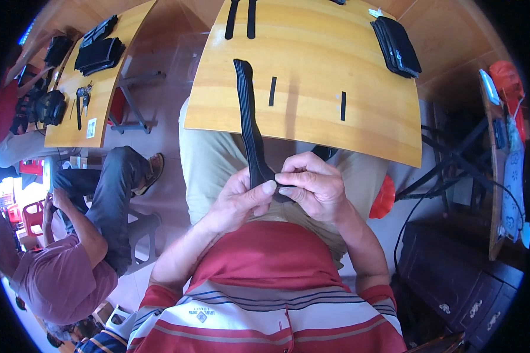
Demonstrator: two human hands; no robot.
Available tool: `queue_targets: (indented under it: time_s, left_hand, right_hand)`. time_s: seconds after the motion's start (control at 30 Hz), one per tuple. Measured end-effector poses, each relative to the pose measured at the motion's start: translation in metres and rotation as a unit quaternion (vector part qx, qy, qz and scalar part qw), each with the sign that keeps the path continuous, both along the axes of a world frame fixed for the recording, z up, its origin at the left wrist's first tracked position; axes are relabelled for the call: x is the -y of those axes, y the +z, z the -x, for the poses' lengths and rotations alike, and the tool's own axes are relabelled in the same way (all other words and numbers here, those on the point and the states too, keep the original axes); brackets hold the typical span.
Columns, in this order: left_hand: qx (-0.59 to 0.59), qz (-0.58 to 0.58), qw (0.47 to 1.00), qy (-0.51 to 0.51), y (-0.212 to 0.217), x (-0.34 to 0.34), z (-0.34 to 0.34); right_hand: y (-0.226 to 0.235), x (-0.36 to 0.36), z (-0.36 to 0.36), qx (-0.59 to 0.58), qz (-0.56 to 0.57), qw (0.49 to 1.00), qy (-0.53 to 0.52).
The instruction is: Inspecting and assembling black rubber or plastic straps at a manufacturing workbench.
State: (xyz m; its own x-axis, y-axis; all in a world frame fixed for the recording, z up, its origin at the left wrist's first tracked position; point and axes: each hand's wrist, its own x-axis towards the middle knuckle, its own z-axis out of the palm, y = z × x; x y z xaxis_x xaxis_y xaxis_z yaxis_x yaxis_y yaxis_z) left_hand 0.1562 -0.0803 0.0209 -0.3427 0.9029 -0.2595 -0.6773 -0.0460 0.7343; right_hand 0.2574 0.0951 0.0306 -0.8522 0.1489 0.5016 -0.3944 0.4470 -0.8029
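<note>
A long black ribbed sock point(248, 117) runs from above my lap up over the near edge of the wooden table. My left hand point(241, 199) is closed on its lower end, the thumb laid along the fabric. Thumb and fingers of my right hand point(314, 185) pinch the edge of the same end from the other side. The two hands almost meet there, and they partly hide that end. Beyond it, two short black strips point(272, 91) point(343, 106) lie apart on the table top.
Two longer black strips point(251, 20) lie at the far side of the table point(312, 53). A stack of black folded fabric pieces point(396, 47) sits at its right edge. To the left, a seated person point(70, 265) is beside another table point(100, 94). A dark cabinet point(453, 282) stands right.
</note>
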Motion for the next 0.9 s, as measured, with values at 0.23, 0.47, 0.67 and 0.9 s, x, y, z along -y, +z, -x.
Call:
queue_targets:
  time_s: [0.23, 0.47, 0.67, 0.9]
  left_hand:
    - [-0.104, 0.052, 0.992, -0.045, 0.013, 0.012, -0.007]
    - [-0.175, 0.045, 0.981, -0.074, 0.019, 0.046, -0.01]
    - [-0.015, 0.075, 0.994, -0.075, -0.009, 0.084, -0.007]
    - [0.0, 0.085, 0.996, -0.006, -0.004, 0.083, -0.001]
  right_hand:
    - [0.032, -0.021, 0.009, 0.121, 0.207, 0.965, -0.105]
    - [0.091, -0.161, 0.072, -0.135, 0.264, 0.9, -0.32]
    - [0.093, -0.203, 0.103, -0.149, 0.069, 0.93, -0.329]
    - [0.025, -0.177, 0.146, -0.13, -0.293, 0.883, -0.342]
